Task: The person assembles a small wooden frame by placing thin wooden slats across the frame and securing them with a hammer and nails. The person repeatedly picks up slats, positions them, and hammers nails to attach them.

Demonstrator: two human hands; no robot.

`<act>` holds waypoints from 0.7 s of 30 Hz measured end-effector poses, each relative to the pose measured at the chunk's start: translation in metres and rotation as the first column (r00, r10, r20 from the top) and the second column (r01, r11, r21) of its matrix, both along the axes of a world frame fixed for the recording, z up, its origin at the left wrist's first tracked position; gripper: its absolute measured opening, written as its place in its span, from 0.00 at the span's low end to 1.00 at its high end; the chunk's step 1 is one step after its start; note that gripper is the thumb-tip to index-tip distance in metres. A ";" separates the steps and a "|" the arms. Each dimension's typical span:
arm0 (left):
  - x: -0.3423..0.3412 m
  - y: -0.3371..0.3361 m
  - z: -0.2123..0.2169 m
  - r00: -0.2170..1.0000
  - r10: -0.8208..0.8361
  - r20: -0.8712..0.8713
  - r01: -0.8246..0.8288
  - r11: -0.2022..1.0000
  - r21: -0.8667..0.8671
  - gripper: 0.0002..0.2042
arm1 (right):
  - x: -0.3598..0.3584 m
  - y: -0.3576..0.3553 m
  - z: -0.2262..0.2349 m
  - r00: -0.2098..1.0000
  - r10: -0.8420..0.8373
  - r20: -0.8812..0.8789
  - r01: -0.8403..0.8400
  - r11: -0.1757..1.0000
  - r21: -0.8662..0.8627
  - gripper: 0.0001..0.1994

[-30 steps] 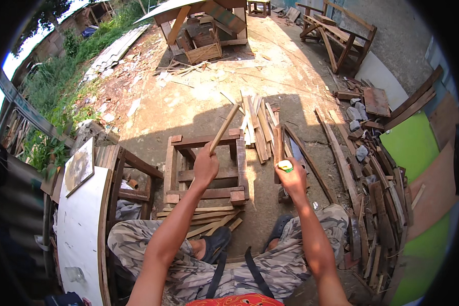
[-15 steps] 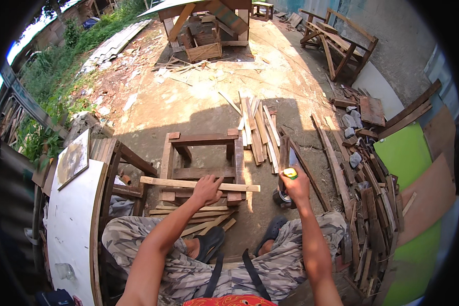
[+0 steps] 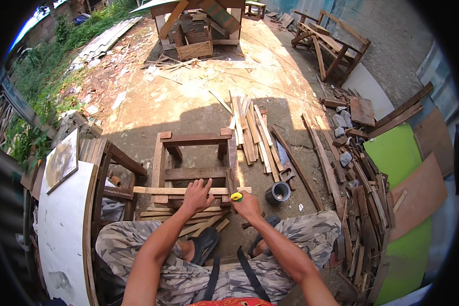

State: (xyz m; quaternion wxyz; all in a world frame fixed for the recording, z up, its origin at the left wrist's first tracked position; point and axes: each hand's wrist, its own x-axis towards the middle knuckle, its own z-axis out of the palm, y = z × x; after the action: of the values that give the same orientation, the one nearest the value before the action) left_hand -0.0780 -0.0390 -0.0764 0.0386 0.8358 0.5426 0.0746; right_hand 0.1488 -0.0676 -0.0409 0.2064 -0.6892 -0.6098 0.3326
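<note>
A pale wooden strip [image 3: 155, 190] lies across the near end of a dark wooden frame [image 3: 196, 173] on the ground before me. My left hand [image 3: 198, 198] holds the strip from above near its middle, fingers reaching over it. Close to the strip's right end, my right hand [image 3: 247, 205] is closed around a hammer; its yellow-and-green handle end [image 3: 236, 196] sticks out of the fist. What looks like its dark head shows below the hand, partly hidden. To the right stands a dark can [image 3: 278, 193], its contents unclear.
Loose strips [image 3: 252, 132] are piled beyond the frame, with a handsaw [image 3: 284, 159] beside them. More short strips [image 3: 206, 224] lie near my feet. A white-topped table [image 3: 66, 229] stands left; scrap wood [image 3: 359, 224] is heaped right. A wooden bench [image 3: 331, 46] stands farther back.
My right hand has moved left from beside the can to the strip's right end, bringing the hammer. The can and saw now show more fully. My left hand stays on the strip.
</note>
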 end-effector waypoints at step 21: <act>0.071 -0.026 -0.002 0.889 0.001 0.458 0.009 1.000 -0.020 0.44 | 0.049 0.051 0.043 0.162 -0.293 -0.942 0.311 0.921 -0.233 0.17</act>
State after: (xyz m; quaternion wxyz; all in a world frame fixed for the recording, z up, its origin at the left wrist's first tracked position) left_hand -0.0068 -0.0647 -0.0787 0.1747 0.7953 0.5171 0.2637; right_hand 0.1980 -0.0161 0.0020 0.6039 -0.4399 -0.2035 0.6328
